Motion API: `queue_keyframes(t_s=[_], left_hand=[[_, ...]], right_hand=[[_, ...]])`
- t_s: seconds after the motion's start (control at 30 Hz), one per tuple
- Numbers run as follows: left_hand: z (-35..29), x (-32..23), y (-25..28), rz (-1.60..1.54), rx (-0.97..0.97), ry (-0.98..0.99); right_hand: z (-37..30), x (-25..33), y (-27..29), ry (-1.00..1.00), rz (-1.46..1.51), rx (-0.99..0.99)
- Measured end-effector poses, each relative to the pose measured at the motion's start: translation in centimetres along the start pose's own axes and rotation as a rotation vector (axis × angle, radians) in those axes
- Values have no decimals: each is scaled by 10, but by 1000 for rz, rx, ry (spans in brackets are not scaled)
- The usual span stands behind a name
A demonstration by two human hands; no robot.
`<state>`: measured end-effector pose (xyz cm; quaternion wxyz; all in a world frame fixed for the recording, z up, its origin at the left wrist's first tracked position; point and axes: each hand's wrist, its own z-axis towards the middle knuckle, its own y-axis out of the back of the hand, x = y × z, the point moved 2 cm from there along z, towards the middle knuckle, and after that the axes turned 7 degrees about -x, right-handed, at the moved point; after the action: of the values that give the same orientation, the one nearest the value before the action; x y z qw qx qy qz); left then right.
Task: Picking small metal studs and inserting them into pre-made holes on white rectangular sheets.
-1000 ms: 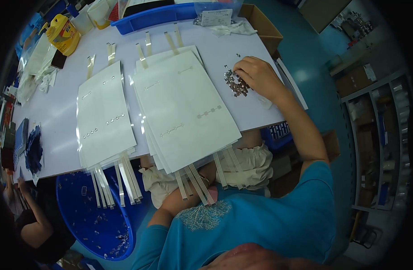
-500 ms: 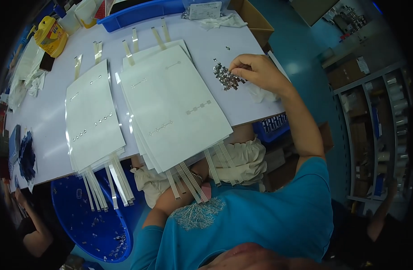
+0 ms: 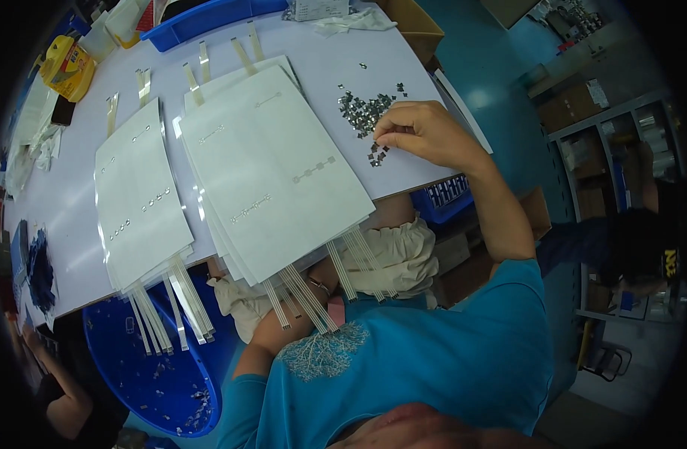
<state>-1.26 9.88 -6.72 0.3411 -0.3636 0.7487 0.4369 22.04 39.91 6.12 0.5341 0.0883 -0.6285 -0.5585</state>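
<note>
My right hand (image 3: 425,133) is at the right side of the table, with thumb and fingers pinched at the near edge of a loose pile of small, shiny metal pieces (image 3: 360,112). What lies between its fingertips is too small to make out. A few pieces (image 3: 377,157) are right below the fingertips. My left forearm (image 3: 282,328) goes under the near edge of a stack of white sheets (image 3: 261,168), which hides that hand. Pale striped ribbon tails (image 3: 307,298) hang from this stack over the table edge. A second stack of white sheets (image 3: 137,198) lies to its left.
A blue tray (image 3: 209,24) and a yellow jug (image 3: 68,69) stand at the back. Below the table's left part is a blue tub (image 3: 152,367) with small scraps. Another person (image 3: 635,247) is by the shelves on the right; more arms (image 3: 59,374) show at the lower left.
My right hand has come slightly nearer, and the metal pieces look more spread out, some now below the fingertips. The view has shifted a little. A person has appeared by the shelves.
</note>
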Motion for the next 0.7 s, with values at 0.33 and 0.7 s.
queue_keyframes(t_s=[0.33, 0.7], left_hand=[[0, -14, -4, -66, -12, 44], [30, 15, -45, -627, -1, 144]], right_hand=[[-34, 14, -4, 22, -142, -323], [-34, 17, -19, 159, -169, -441]])
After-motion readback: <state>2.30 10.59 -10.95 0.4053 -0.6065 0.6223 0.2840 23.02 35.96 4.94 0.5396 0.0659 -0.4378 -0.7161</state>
